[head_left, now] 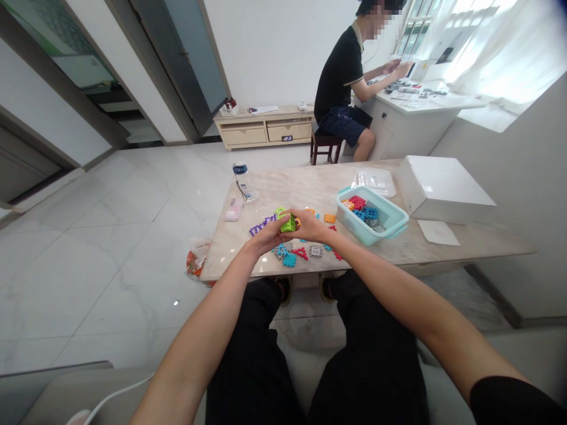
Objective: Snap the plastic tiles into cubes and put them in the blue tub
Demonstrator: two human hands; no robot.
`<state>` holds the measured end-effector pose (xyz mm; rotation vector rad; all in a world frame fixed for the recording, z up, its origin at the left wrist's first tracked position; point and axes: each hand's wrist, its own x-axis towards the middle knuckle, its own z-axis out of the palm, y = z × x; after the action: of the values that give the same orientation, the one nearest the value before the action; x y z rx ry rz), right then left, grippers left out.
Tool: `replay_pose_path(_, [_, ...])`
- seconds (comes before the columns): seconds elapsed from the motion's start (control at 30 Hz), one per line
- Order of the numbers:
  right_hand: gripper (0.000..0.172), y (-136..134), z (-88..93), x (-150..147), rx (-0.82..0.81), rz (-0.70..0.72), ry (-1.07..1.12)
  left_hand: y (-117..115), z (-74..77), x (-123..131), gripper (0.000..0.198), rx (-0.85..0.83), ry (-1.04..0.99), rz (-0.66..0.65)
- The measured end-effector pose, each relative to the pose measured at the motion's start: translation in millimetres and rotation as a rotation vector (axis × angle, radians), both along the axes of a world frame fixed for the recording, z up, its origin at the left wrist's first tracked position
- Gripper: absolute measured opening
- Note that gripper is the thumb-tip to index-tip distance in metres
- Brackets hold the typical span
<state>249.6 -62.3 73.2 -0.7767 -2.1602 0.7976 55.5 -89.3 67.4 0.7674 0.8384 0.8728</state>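
Observation:
Both of my hands meet over the marble-topped table around a green block [287, 223] that looks built from notched interlocking tiles. My left hand [269, 235] grips it from the left, and my right hand [305, 225] closes on it from the right, hiding part of it. Purple notched tiles [261, 226] lie just left of the block. Nearer the table's front edge are a blue tile [289, 260], a red triangular tile [300, 254] and a grey tile [316, 251]. An orange tile [329, 218] lies right of my hands.
A light-blue tub [392, 231] holding more tiles stands on the right, with a clear plastic tray [376, 182] and a white box [447, 186] behind it. A bottle [243, 184] stands back left. Another person [341, 77] sits at a desk [411, 112] beyond the table.

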Motion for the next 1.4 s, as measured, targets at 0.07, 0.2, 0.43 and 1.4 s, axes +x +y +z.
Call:
replay_pose_path(0.07, [0.051, 0.4, -0.8, 0.9, -0.006, -0.009, 0.000, 0.0, 0.5, 0.4, 0.049, -0.005, 0.015, -0.023])
replay_pose_path(0.2, [0.052, 4.9, -0.4, 2.3, -0.022, 0.000, -0.031, 3.3, 3.8, 1.3, 0.045, -0.009, 0.057, -0.015])
replay_pose_path(0.43, [0.050, 8.6, 1.0, 4.2, -0.020, -0.020, -0.037, 4.2, 10.5, 6.4, 0.043, -0.029, 0.066, -0.017])
replay_pose_path(1.4, [0.074, 3.9, -5.3, 93.2, -0.332, -0.323, 0.047, 27.1, 18.7, 104.2, 0.030, 0.449, 0.677, 0.203])
